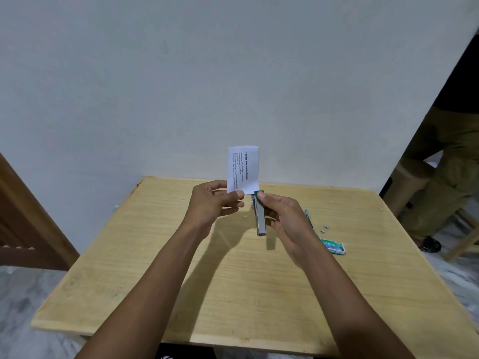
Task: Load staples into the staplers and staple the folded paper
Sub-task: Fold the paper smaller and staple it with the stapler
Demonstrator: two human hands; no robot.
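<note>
A folded white sheet of printed paper (243, 168) stands upright above the wooden table (181, 268). My left hand (215, 202) pinches its lower left corner between thumb and fingers. My right hand (282, 221) grips a small metal stapler (260, 221) with a green head. The thumb presses on the stapler's top end. The stapler's jaw meets the paper's lower right corner. A second green stapler (309, 219) lies on the table, partly hidden behind my right hand.
A green staple box (333, 246) lies on the table right of my right hand, with loose staple pieces (324, 228) beyond it. A seated person's legs (445, 177) and a wooden stool are at the right edge. A wall rises behind the table.
</note>
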